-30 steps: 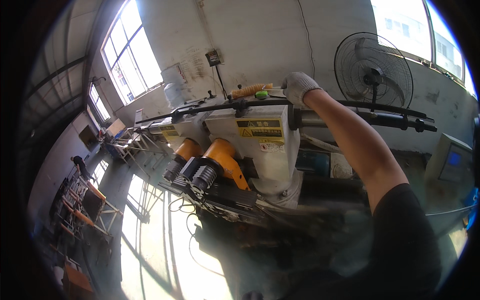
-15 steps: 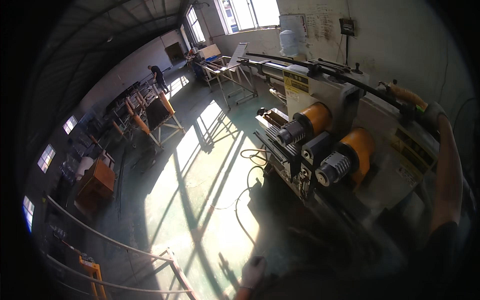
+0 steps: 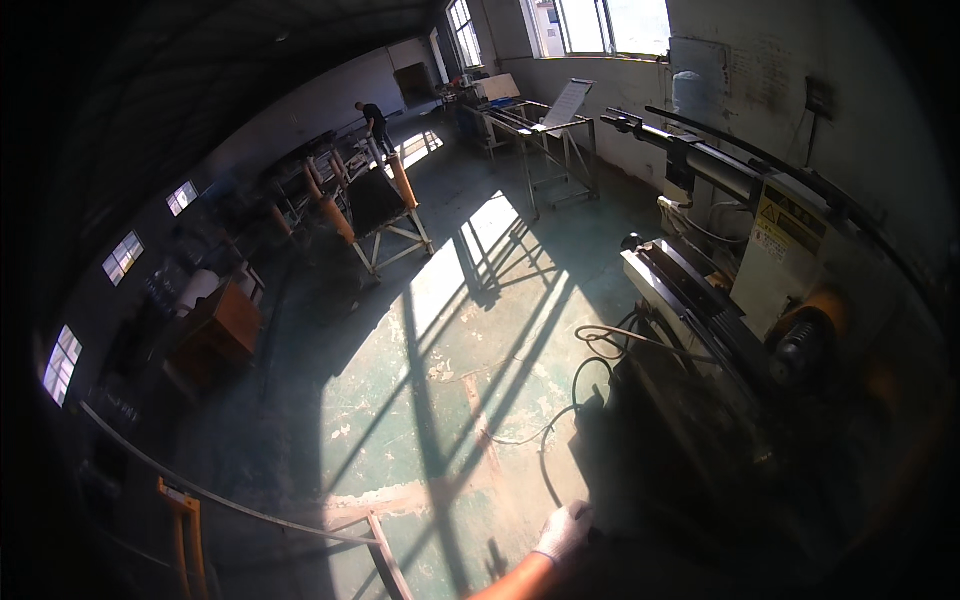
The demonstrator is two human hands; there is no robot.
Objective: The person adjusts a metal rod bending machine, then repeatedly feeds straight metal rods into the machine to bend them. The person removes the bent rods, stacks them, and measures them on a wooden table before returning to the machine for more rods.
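Note:
My left hand [image 3: 565, 530], in a whitish glove, reaches in from the lower edge above the sunlit floor. Its fingers look loosely curled, and nothing shows in them. It touches nothing I can see. To its right stands a pale machine [image 3: 752, 265] with a dark slotted bed [image 3: 700, 300], a long bar [image 3: 725, 170] along its top and an orange and black motor [image 3: 808, 335]. My right hand is outside the picture.
A cable [image 3: 575, 400] loops over the floor beside the machine. A metal-framed table [image 3: 560, 150] stands by the wall, and an orange-padded rack [image 3: 375, 210] further left. A person [image 3: 375, 125] stands behind it. Lower left are a curved rail [image 3: 220, 497] and a yellow handle [image 3: 185, 530].
The view has swung right to left across the room, so the machine sits further right. My right hand, earlier on the machine's top bar, has left the picture. My left hand reaches further in.

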